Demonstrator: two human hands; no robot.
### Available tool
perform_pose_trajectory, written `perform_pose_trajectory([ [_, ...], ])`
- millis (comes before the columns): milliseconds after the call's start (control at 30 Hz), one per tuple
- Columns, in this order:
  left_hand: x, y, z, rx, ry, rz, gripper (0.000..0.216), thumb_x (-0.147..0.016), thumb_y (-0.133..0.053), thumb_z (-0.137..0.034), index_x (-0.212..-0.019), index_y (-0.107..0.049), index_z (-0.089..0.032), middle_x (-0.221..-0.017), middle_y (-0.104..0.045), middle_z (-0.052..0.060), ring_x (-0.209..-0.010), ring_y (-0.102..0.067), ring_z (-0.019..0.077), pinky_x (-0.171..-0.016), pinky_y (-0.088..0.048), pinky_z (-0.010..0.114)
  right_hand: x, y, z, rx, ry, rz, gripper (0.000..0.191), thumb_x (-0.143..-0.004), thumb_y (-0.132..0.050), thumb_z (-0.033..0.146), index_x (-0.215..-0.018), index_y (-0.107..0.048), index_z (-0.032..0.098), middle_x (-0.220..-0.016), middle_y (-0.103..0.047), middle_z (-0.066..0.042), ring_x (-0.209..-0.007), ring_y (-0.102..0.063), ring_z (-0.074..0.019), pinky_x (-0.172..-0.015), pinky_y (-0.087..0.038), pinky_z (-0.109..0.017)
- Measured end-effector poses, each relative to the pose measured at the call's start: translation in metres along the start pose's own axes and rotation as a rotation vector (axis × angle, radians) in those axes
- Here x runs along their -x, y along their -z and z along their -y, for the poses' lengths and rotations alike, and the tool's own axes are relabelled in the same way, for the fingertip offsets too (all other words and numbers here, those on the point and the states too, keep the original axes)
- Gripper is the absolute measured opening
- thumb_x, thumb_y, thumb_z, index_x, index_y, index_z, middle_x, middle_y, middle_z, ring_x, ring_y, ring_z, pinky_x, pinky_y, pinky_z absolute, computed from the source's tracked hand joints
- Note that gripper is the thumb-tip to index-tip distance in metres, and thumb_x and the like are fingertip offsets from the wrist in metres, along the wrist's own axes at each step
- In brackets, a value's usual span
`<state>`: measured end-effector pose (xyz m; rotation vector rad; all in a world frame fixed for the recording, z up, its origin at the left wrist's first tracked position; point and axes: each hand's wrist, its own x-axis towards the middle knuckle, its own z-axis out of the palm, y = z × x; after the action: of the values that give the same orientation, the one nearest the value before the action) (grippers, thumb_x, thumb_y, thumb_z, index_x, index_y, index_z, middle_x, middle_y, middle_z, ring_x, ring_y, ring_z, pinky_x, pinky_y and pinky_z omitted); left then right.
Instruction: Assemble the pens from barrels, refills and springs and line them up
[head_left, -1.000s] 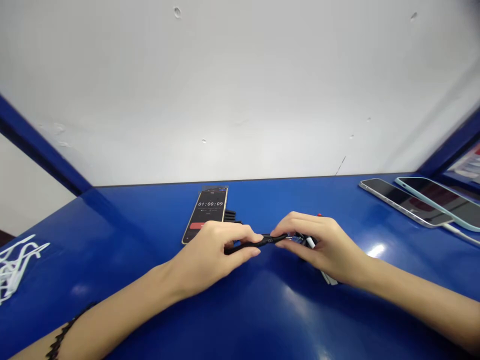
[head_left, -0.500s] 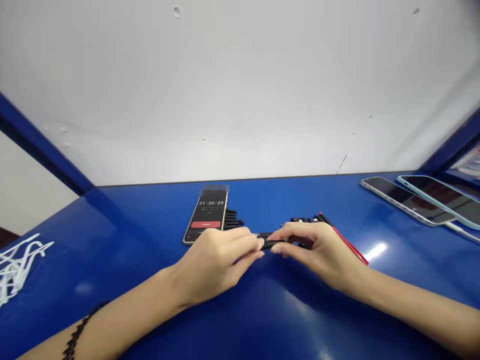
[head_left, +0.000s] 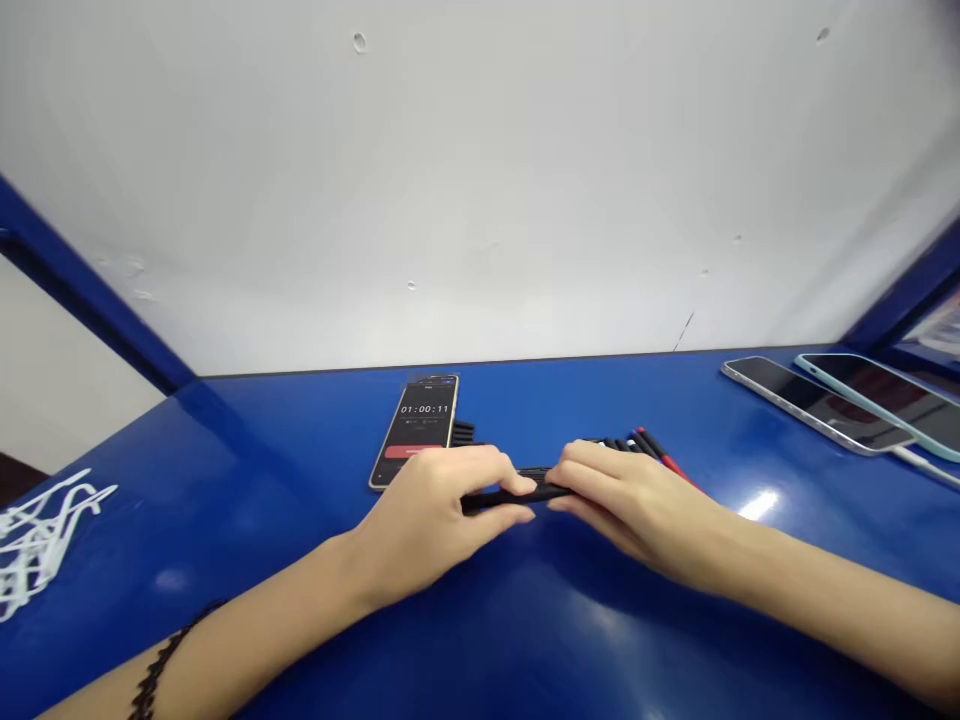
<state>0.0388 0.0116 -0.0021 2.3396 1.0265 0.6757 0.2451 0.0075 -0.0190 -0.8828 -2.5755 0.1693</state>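
"Two hands meet just below the centre of the frame! What have they got?"

"One slim black pen-like piece (head_left: 542,493), lying almost level across the gap between them. The left hand (head_left: 442,500) pinches it, thumb under, fingers over; the right hand (head_left: 634,500) grasps the other end the same way, and hides that tip completely."

"So neither side is loose. Which step are we watching?"

"My call: a two-handed stage, the piece steadied from one side and worked from the other. Whether that's a twist, a push or a pull, I can't tell. The fingers cover too much."

"And what does the next move call for?"

"Alignment, I'd judge. Both pinches on one straight line, the left firm, the right doing the fine adjusting. Let it tilt and the ends could slip askew."

"Quick look around them?"

"Just behind the held piece, some thin dark rods (head_left: 534,473), too small to make out properly. Left of centre lies a phone (head_left: 418,425) with a timer showing, short black pieces (head_left: 463,432) tucked against its right edge. Beyond the right hand, a row of dark pens (head_left: 616,445) and a red-and-black pen (head_left: 670,463), partly covered."

"And the far edges?"

"White strips (head_left: 45,550) tangled at lower left; a silver-edged phone (head_left: 816,403) and a blue-cased phone (head_left: 892,400) at middle right, all on the blue table (head_left: 480,630)."
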Motion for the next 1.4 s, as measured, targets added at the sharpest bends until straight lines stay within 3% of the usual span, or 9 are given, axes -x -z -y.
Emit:
perform_pose_trajectory([
  [167, -0.006, 0.023, -0.009, 0.523, 0.516, 0.346, 0.036, -0.082, -0.042, -0.048, -0.087, -0.057, -0.016, -0.049, -0.039, -0.007, -0.037, -0.026, 0.004, -0.034, -0.02, 0.016, 0.002, 0.01, -0.019, 0.314, 0.22, -0.171, 0.025, -0.091, -0.031, 0.019, -0.081, -0.054, 0.016, -0.067, -0.051, -0.005, -0.059, -0.042, -0.0157, -0.053, -0.035, -0.026],
  [267, -0.006, 0.029, -0.008, 0.622, 0.59, 0.41, 0.042, -0.081, -0.041, -0.052, -0.08, -0.061, -0.015, -0.048, -0.022, -0.008, -0.039, -0.014, 0.0043, -0.034, -0.012, 0.017, 0.003, 0.013, -0.021, 0.295, 0.236, -0.158, 0.025, -0.091, -0.031, 0.02, -0.075, -0.05, 0.017, -0.067, -0.051, -0.005, -0.059, -0.04, -0.0162, -0.054, -0.034, -0.028],
  [567, 0.005, 0.012, 0.006, -0.209, -0.26, -0.237, 0.02, -0.081, -0.051, -0.019, -0.097, -0.064, -0.021, -0.068, -0.061, 0.0, -0.058, -0.051, 0.0087, -0.055, -0.038, 0.018, 0.002, 0.019, -0.002, -0.517, -0.335, 0.164, 0.044, -0.093, -0.013, 0.037, -0.056, -0.031, 0.02, -0.05, -0.031, 0.005, -0.044, -0.03, -0.0101, -0.043, -0.03, -0.022],
  [733, -0.002, 0.018, -0.005, -0.014, 0.133, -0.048, 0.02, -0.083, -0.048, -0.031, -0.081, -0.063, -0.018, -0.058, -0.055, -0.003, -0.049, -0.045, 0.0074, -0.046, -0.034, 0.017, 0.001, 0.02, -0.018, 0.103, 0.057, -0.14, 0.02, -0.09, -0.038, 0.032, -0.09, -0.051, 0.016, -0.075, -0.054, -0.004, -0.065, -0.045, -0.016, -0.056, -0.036, -0.026],
  [867, -0.006, 0.018, -0.007, 0.094, 0.226, 0.105, 0.023, -0.083, -0.046, -0.034, -0.079, -0.063, -0.018, -0.049, -0.046, -0.006, -0.044, -0.039, 0.0067, -0.041, -0.031, 0.016, 0.002, 0.015, -0.02, 0.248, 0.173, -0.165, 0.028, -0.092, -0.031, 0.026, -0.069, -0.047, 0.018, -0.063, -0.049, -0.003, -0.058, -0.038, -0.0155, -0.054, -0.03, -0.028],
  [1033, 0.003, 0.018, 0.015, -0.344, -0.463, -0.208, 0.02, -0.082, -0.048, -0.014, -0.096, -0.062, -0.021, -0.065, -0.061, -0.001, -0.055, -0.051, 0.009, -0.054, -0.038, 0.019, 0.002, 0.013, 0.001, -0.71, -0.333, 0.158, 0.042, -0.093, -0.014, 0.038, -0.057, -0.025, 0.021, -0.049, -0.027, 0.005, -0.046, -0.029, -0.011, -0.046, -0.029, -0.024],
  [1100, 0.004, 0.021, 0.018, -0.424, -0.545, -0.217, 0.023, -0.081, -0.05, -0.013, -0.098, -0.061, -0.024, -0.065, -0.061, -0.001, -0.057, -0.052, 0.0096, -0.056, -0.039, 0.02, 0.001, 0.013, 0.006, -0.986, -0.426, 0.233, 0.044, -0.093, -0.009, 0.041, -0.055, -0.02, 0.021, -0.046, -0.021, 0.006, -0.043, -0.027, -0.0105, -0.044, -0.027, -0.023],
  [1300, -0.007, 0.036, -0.002, 0.504, 0.382, 0.26, 0.044, -0.086, -0.031, -0.048, -0.085, -0.062, -0.016, -0.049, -0.037, -0.005, -0.042, -0.037, 0.0065, -0.041, -0.032, 0.017, 0.002, 0.018, -0.018, -0.143, -0.11, -0.1, 0.03, -0.092, -0.026, 0.033, -0.075, -0.047, 0.019, -0.068, -0.05, -0.003, -0.063, -0.042, -0.0163, -0.056, -0.033, -0.028],
  [1400, -0.009, 0.039, -0.007, 0.824, 0.59, 0.425, 0.038, -0.083, -0.041, -0.048, -0.08, -0.06, -0.015, -0.048, -0.028, -0.008, -0.039, -0.026, 0.004, -0.035, -0.02, 0.014, 0.004, 0.021, -0.028, 0.106, 0.109, -0.152, 0.022, -0.092, -0.029, 0.027, -0.082, -0.048, 0.018, -0.072, -0.053, -0.006, -0.067, -0.041, -0.0179, -0.056, -0.033, -0.029],
])
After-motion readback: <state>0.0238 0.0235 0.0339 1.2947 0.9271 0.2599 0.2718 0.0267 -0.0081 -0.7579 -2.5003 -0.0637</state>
